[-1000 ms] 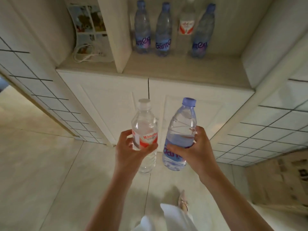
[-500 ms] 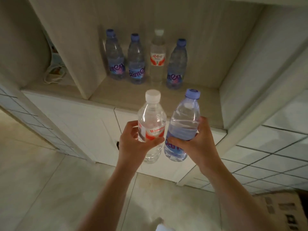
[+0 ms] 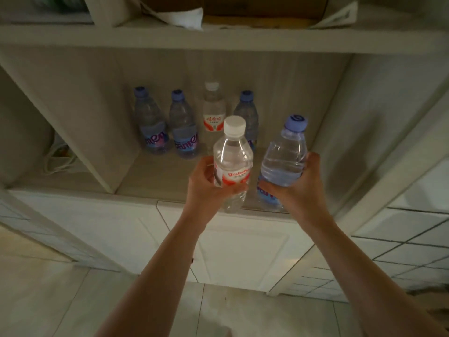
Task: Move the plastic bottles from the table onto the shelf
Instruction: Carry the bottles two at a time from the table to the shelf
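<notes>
My left hand (image 3: 206,188) grips a clear bottle with a white cap and red label (image 3: 232,159). My right hand (image 3: 298,188) grips a blue-tinted bottle with a blue cap (image 3: 284,161). Both bottles are upright, held side by side just above the front edge of the shelf (image 3: 155,178). Several bottles stand in a row at the back of the shelf: a blue one at the left (image 3: 150,122), a second blue one (image 3: 183,125), a clear red-label one (image 3: 213,110), and another blue one (image 3: 247,113) partly hidden behind the held clear bottle.
A vertical divider (image 3: 97,147) bounds the shelf bay on the left; a white cable (image 3: 56,159) lies in the bay beyond it. A side wall (image 3: 352,132) bounds it on the right. An upper shelf board (image 3: 218,40) carries boxes and cloth. White cabinet doors (image 3: 243,249) sit below.
Both hands have carried their bottles forward and up to the shelf's front edge. The view has closed in on the shelf, which now fills the upper frame.
</notes>
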`<state>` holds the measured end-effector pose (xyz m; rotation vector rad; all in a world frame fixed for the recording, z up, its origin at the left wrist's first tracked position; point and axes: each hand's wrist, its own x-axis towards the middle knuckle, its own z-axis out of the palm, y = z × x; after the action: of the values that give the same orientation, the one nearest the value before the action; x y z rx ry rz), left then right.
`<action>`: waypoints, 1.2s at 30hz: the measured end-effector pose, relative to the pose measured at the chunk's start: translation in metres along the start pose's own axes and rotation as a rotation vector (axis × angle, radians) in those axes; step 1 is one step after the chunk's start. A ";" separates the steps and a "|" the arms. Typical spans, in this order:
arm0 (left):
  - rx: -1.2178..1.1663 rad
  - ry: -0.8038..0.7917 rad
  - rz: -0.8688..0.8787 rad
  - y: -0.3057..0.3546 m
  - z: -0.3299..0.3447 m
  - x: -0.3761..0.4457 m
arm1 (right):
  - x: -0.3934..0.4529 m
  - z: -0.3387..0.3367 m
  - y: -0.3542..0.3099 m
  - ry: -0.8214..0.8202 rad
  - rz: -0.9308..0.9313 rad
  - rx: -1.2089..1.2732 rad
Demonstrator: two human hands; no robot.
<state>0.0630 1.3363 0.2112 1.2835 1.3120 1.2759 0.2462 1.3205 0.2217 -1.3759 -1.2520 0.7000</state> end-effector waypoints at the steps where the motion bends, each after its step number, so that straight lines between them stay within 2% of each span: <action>1: 0.000 -0.023 0.009 0.000 0.002 0.010 | 0.007 0.003 0.003 0.022 -0.001 0.000; 15: 0.007 -0.190 0.055 -0.024 0.006 0.064 | 0.023 0.023 0.044 0.150 -0.024 -0.173; 21: 0.013 -0.192 0.063 -0.031 0.007 0.058 | 0.015 0.023 0.050 0.088 -0.039 -0.169; 24: 0.071 -0.144 0.084 -0.038 0.011 0.049 | 0.010 0.021 0.054 0.036 -0.007 -0.137; 28: 0.253 0.026 0.113 -0.050 0.020 0.038 | 0.005 0.023 0.056 0.067 0.005 -0.154; 32: 0.226 0.138 0.110 -0.052 0.025 0.032 | 0.003 0.027 0.055 0.122 0.062 -0.179; 36: 0.169 0.125 0.080 -0.050 0.028 0.035 | 0.006 0.027 0.054 0.172 0.092 -0.189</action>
<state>0.0826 1.3769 0.1614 1.4035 1.4965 1.3423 0.2390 1.3433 0.1655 -1.6222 -1.1459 0.5235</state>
